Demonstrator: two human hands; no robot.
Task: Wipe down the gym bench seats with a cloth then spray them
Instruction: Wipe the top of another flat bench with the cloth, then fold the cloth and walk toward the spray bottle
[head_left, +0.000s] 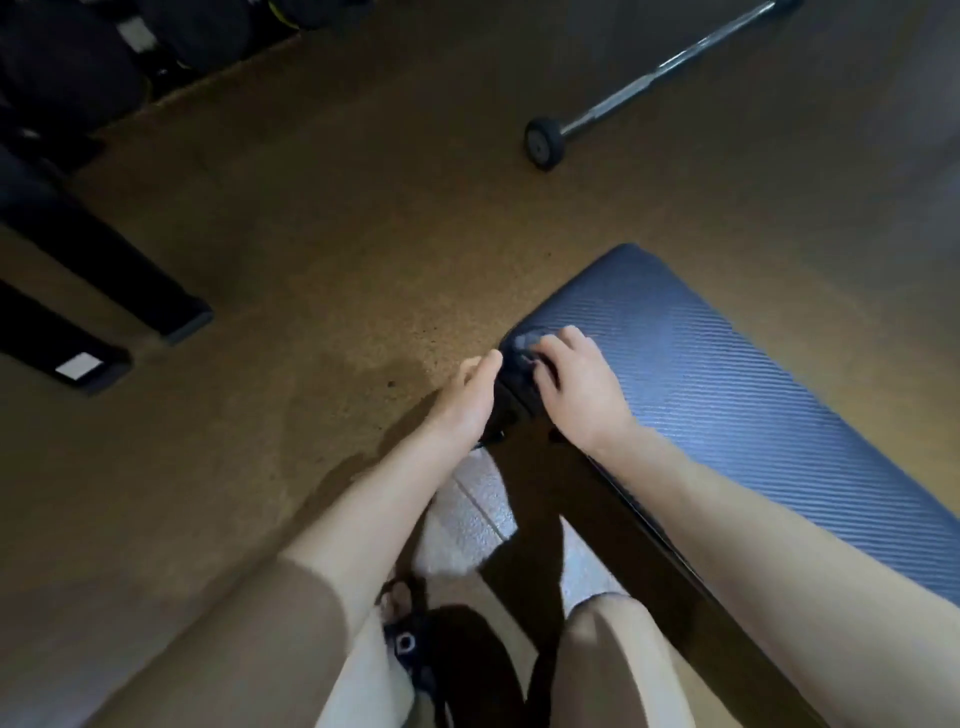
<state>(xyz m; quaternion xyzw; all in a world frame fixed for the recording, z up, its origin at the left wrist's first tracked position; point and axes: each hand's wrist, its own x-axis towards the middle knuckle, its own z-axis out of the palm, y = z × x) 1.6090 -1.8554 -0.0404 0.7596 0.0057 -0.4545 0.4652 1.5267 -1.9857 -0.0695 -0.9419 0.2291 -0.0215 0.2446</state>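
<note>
the brown floor (311, 218) takes most of the view, and the blue gym bench seat (727, 395) runs away to the right of both hands, its far end cut off by the frame edge. a barbell (654, 73) lies on the floor well beyond the hands, and dark frame legs (104, 280) stand far to the left of the left hand.

the right hand (576, 389) lies on the near corner of the seat, fingers curled down and pressed on a small dark cloth (524, 348), which is just under its fingertips. the left hand (467, 395) is just beside it, off the edge of the seat, fingers together and almost straight; it seems to touch the side of the pad, but i cannot tell if it holds anything.

i judge the wiping step is in hand, at the corner only. the next move asks to push the cloth along the ribbed surface, away from the right hand, with steady pressure.

no spray bottle is in view. the cloth is blurred and mostly covered, so its shape is hard to make out. the bench support under the hands is lost in shadow.
</note>
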